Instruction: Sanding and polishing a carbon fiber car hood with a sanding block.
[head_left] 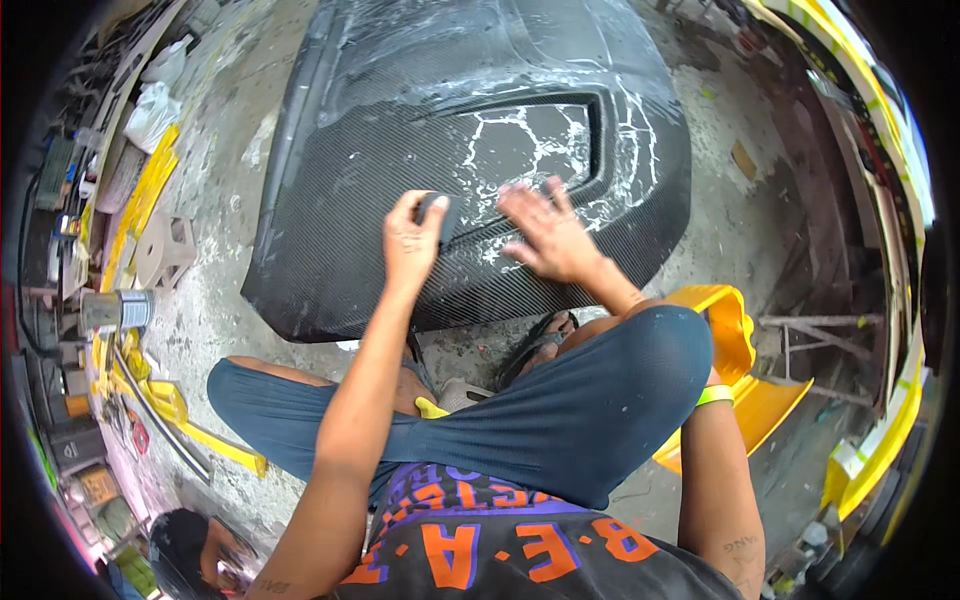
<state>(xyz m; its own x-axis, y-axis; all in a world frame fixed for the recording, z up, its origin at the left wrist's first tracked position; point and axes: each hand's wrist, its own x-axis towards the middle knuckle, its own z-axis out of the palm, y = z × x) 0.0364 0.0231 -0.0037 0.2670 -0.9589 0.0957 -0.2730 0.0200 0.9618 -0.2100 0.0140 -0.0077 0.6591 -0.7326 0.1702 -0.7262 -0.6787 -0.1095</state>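
Observation:
A dark carbon-fibre car hood [340, 190] lies in front of me, its woven surface wet and streaked with whitish slurry. My left hand [412, 235] grips a small black sanding block [449, 218] against the hood, left of a recessed vent [545, 135]. White foamy residue fills the vent's floor. Just to the right of the block, my right hand [550, 232] is over the wet surface near the vent's lower edge. Its fingers are spread, slightly blurred, and hold nothing.
Yellow moulded panels [730, 325] lie by my right knee, near a metal stand [825, 335]. To the left are a plastic stool [166, 252], a metal can [120, 310] and yellow strips [150, 195]. Another person [185, 550] is at lower left. Cluttered shelves line the left side.

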